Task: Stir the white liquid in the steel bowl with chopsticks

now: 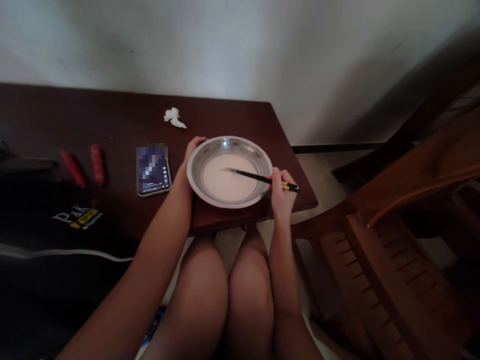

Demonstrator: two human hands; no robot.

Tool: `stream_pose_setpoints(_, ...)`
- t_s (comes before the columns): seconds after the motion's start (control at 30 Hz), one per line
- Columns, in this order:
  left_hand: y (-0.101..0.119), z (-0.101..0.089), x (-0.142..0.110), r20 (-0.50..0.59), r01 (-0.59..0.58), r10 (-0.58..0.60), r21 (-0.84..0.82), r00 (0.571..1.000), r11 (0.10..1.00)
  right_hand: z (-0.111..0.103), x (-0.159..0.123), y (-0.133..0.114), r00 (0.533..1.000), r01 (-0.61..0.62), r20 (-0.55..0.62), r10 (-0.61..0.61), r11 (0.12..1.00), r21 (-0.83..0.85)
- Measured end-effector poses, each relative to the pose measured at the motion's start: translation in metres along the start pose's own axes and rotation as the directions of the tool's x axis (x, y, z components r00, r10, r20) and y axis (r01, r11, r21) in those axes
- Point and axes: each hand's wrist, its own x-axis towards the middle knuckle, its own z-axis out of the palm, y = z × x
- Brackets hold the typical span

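A round metal bowl holds a pale, milky liquid and rests near the front edge of the dark wooden table. My left hand grips the bowl's left rim, most of its fingers hidden behind the metal. On the other side, my right hand is closed round a pair of black chopsticks with gold bands at the back ends. Their tips reach into the liquid near the bowl's middle, where they look a little blurred.
Left of the bowl lies a lit phone, with crumpled white tissue behind it. Two red objects sit farther left, beside a black bag and a white cable. A wooden chair stands at right; a wall backs the table.
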Motion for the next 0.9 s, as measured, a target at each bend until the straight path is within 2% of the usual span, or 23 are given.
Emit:
stream_pose_setpoints(0.13,-0.002,0.001,-0.001,-0.054,0.023,-0.025,-0.038,0.998,0.999,0.004,-0.006,0.001,0.977,-0.027,-0.213,0.030,0.999,0.016)
stream_pose_setpoints(0.17,-0.002,0.002,-0.002,-0.048,0.018,-0.020,-0.039,0.999,0.999,0.006,-0.009,0.002,0.975,-0.037,-0.218,0.043,0.999,0.031)
stream_pose_setpoints(0.27,-0.004,0.002,-0.005,-0.031,0.017,-0.018,-0.036,0.999,0.999,0.013,-0.014,0.002,0.993,-0.033,-0.114,0.035,0.999,0.021)
stream_pose_setpoints(0.33,-0.004,0.002,-0.005,-0.033,0.024,-0.025,-0.034,0.999,0.999,0.015,-0.015,0.002,0.996,-0.017,-0.090,0.017,1.000,-0.003)
stream_pose_setpoints(0.47,-0.002,0.003,-0.005,-0.032,0.001,-0.002,-0.012,0.999,1.000,0.009,-0.013,0.001,0.967,-0.012,-0.253,0.011,1.000,-0.002)
stream_pose_setpoints(0.5,-0.001,0.003,-0.005,-0.033,-0.003,0.003,-0.001,0.999,1.000,0.007,-0.013,0.000,0.966,-0.014,-0.259,0.019,1.000,0.020)
stream_pose_setpoints(0.53,-0.001,0.004,-0.005,-0.036,-0.005,0.005,0.009,0.999,1.000,0.005,-0.013,-0.001,0.971,-0.017,-0.239,0.025,0.999,0.039)
stream_pose_setpoints(0.6,0.000,0.005,-0.005,-0.050,-0.002,0.003,0.014,0.999,1.000,0.002,-0.013,-0.002,0.993,-0.012,-0.115,0.018,0.998,0.054)
stream_pose_setpoints(0.67,0.000,0.005,-0.005,-0.062,0.003,-0.003,0.006,0.998,1.000,-0.001,-0.013,-0.003,1.000,0.015,0.001,-0.015,1.000,0.015)
stream_pose_setpoints(0.7,0.000,0.005,-0.005,-0.065,0.009,-0.009,0.003,0.998,1.000,-0.004,-0.012,-0.002,0.999,0.030,0.019,-0.030,0.999,-0.014)
stream_pose_setpoints(0.83,0.000,0.005,-0.003,-0.061,0.023,-0.023,-0.001,0.998,1.000,-0.016,-0.011,-0.001,0.994,0.018,-0.112,-0.019,1.000,-0.012)
stream_pose_setpoints(0.9,0.000,0.004,-0.003,-0.061,0.023,-0.024,-0.009,0.998,1.000,-0.020,-0.010,0.000,0.996,0.006,-0.085,-0.005,1.000,0.020)
